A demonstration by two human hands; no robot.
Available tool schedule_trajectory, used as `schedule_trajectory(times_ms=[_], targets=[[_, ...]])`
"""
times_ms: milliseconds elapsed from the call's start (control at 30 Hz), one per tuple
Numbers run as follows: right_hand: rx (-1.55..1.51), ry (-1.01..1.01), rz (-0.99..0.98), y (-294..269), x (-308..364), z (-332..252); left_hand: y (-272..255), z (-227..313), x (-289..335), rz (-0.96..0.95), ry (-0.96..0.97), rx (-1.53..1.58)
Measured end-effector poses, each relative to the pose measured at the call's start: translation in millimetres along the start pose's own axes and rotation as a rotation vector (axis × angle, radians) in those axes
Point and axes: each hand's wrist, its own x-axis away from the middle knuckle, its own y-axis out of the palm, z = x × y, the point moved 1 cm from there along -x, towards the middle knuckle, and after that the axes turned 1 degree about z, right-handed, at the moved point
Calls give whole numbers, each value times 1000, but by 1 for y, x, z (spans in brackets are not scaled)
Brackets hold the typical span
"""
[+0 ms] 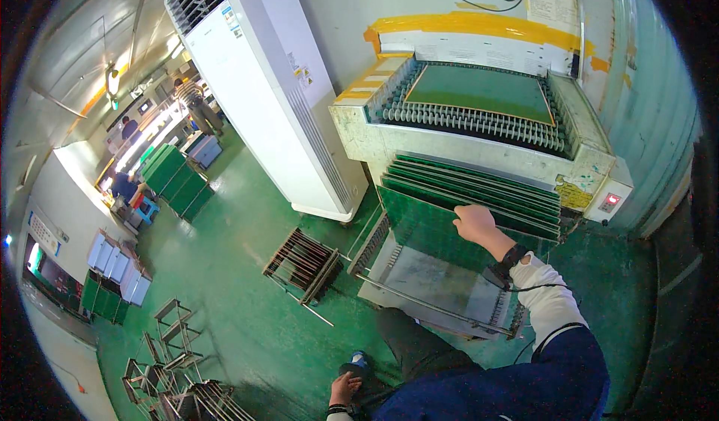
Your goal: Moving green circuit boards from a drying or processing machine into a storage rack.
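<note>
My right hand (477,226) is closed on the top edge of a green circuit board panel (419,223), which leans at the front of a row. Behind it, several more green panels (479,190) stand on edge, close together. They sit in a slotted metal rack (434,301) whose near half shows a pale, flat base. My left hand (345,388) hangs low beside my leg, fingers curled, with nothing visible in it. Another large green panel (479,92) lies flat on the rollers of a conveyor machine (449,135) above the rack.
A tall white air conditioner (262,92) stands left of the machine. A smaller rack (303,264) sits on the green floor, and empty metal frames (176,335) stand farther left. At the far left, people work near a lit bench, beside stacked green panels (176,180).
</note>
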Motion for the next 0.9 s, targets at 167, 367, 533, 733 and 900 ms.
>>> schedule_trajectory(times_ms=[167,367,533,733,900], targets=[[-7,27,-28,-1,0,-2,-5,-4,-3,-6,4,20],[3,48,-33,-3,2,-2,-2,-3,-1,-18,20,20],[-8,47,-19,-6,4,-5,-3,-4,-1,-7,22,14],[-2,30,14,-3,4,-5,-3,-8,-1,31,37,10],[-15,24,35,-2,5,-4,1,-6,2,57,51,1]])
